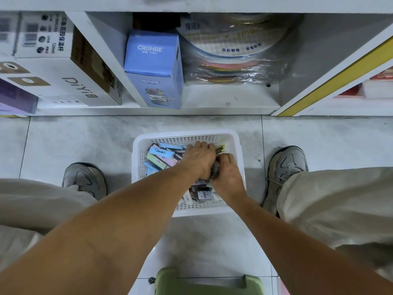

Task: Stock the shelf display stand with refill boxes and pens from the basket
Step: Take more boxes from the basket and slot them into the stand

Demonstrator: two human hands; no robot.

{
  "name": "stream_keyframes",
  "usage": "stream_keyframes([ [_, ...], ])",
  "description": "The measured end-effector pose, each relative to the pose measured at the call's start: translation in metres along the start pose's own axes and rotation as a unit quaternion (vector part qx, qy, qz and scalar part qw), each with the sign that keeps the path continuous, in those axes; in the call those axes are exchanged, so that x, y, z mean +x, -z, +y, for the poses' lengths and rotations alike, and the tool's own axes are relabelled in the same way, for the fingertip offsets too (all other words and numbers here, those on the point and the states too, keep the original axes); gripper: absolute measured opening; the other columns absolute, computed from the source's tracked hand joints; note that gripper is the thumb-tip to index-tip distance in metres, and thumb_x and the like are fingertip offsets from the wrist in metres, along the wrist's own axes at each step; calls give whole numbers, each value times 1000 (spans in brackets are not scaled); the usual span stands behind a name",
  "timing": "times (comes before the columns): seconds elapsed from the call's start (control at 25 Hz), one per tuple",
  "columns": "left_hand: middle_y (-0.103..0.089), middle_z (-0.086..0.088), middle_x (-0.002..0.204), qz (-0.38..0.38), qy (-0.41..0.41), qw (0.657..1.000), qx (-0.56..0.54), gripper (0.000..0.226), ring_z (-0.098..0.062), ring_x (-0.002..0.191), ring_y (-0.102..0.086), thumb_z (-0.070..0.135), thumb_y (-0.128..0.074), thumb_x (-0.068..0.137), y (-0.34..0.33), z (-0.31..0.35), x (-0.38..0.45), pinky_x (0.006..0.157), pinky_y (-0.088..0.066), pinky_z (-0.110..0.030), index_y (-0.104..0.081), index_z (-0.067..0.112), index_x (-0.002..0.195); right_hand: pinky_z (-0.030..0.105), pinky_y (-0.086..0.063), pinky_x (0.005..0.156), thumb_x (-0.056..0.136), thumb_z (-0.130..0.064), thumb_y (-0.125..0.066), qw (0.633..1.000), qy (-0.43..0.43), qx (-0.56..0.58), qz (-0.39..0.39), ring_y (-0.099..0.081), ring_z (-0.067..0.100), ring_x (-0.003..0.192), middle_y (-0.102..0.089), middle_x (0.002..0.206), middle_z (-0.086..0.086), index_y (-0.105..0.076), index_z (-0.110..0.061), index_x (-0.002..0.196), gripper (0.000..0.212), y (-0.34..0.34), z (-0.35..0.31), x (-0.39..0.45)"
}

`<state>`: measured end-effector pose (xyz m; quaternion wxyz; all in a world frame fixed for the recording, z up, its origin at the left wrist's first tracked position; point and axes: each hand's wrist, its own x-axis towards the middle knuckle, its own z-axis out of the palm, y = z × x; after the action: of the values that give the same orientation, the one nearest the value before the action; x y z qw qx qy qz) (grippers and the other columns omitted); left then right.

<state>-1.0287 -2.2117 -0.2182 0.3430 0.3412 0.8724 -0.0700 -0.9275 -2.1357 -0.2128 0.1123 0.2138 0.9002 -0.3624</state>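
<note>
Looking down, nearest us: one green stool (pixel 209 283), only its top edge showing at the bottom of the view.
Our arms: two bare forearms reaching forward and down, meeting over the basket.
Our legs: two, in pale trousers, one at each side.
Our shoes: two grey trainers on the tiled floor (pixel 85 141), the left one (pixel 85 179) and the right one (pixel 285 167), with the basket between them.
Basket: one white mesh basket (pixel 136 165) standing on the floor in front of the shelf.
Refill boxes: a loose heap of small pastel boxes (pixel 160 155) in the basket's left half, blue, pink and green; we can count roughly six, with more half hidden under our hands.
Pens: a dark bundle (pixel 214 172) held between our two hands, gold tips (pixel 221 149) poking out past the fingers; we cannot count them.
Left hand (pixel 198 159): knuckles up, fingers curled down over the bundle of pens.
Right hand (pixel 228 174): fingers curled round the same bundle from the other side, touching the left hand.
Shelf (pixel 212 99): one white lowest compartment straight ahead.
On the shelf: one tall blue carton (pixel 153 67) marked CRUHRE, one plastic-wrapped stack of coloured paper (pixel 234 60) beside it.
Further left: one white carton (pixel 70 79) marked DiYi.
</note>
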Motion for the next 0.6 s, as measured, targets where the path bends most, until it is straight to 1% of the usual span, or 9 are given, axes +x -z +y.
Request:
stream_keyframes([
  [0.12,-42,-14,135,6,-17,1000,-6,84,-32,126,-37,35,-76,72,-6,-3,-1,108,-36,-46,-35,6,139,34,-45,87,81,7,-63,1000,13,-10,16,-58,32,103,-61,117,17,-58,3,118,38,-6,-2,-4],
  [0.2,-42,-14,134,6,-21,1000,-9,80,-32,125,-38,40,-73,74,-7,-5,-2,107,-37,-45,-38,6,138,35,-46,89,82,8,-58,1000,20,-1,20,-60,34,104,-63,117,20,-59,4,122,40,-7,-3,-6],
  [0.36,-43,-16,132,8,-4,1000,-14,73,-34,125,-40,30,-74,74,-12,-6,-3,106,-36,-49,-39,10,135,32,-47,89,78,11,-61,1000,8,22,5,-57,31,106,-61,117,17,-53,1,130,53,-6,-1,-3],
  [0.48,-48,-13,130,9,3,1000,-5,74,-32,124,-43,29,-76,72,-10,-7,-1,105,-35,-50,-41,13,135,36,-48,90,75,11,-64,1000,10,23,4,-55,30,105,-58,115,17,-53,3,125,53,-9,0,-5],
  [0.6,-54,-13,125,16,-3,1000,-5,66,-31,119,-48,25,-76,73,-10,-9,1,103,-41,-46,-46,10,129,36,-50,85,72,9,-67,999,3,38,10,-56,29,99,-57,112,15,-54,2,117,47,-11,1,-4],
])
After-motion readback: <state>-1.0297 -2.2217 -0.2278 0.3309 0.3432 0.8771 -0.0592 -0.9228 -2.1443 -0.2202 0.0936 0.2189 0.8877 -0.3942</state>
